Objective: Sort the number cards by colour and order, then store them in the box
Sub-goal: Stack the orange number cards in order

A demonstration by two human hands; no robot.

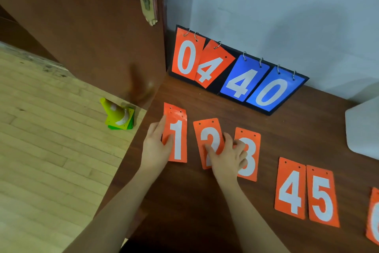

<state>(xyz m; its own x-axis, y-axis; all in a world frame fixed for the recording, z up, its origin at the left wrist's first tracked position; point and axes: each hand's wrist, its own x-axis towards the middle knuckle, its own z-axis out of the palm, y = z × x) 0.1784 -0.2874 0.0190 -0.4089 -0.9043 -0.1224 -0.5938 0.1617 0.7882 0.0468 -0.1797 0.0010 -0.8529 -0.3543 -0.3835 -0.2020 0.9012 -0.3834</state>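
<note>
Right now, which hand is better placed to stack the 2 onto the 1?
Right hand, probably: its fingers already lie on the 2 card, beside the 1 card, which the left hand holds.

Loose number cards (247, 153) on the near side are all showing orange with white digits, sitting on a dark brown wood-grain counter (205, 211). Scoreboard (235, 72) at the far side is showing orange left, blue right, on black backing. Lime-green cone (118, 115) is glowing on the pale wood floor (51, 150).
</note>
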